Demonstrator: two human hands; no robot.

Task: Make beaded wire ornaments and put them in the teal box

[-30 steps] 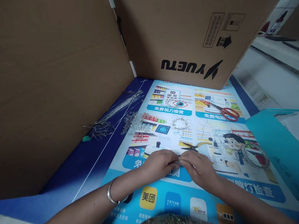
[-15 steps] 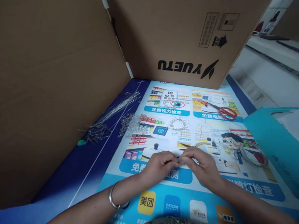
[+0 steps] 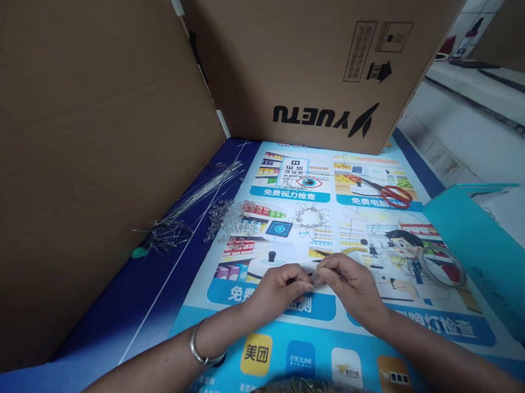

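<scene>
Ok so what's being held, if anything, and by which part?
The left hand and right hand seem to pinch a small greyish piece between them; what it is and which part they grip can't be told.

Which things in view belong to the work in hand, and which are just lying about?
Likely in use:
- small greyish piece, pinched between left hand and right hand
- clear beads
- beaded ring
- wire strands
- red-handled scissors

Probably just there:
- cardboard panel marked YUETU
- turquoise box
- bottle on the ledge
</scene>
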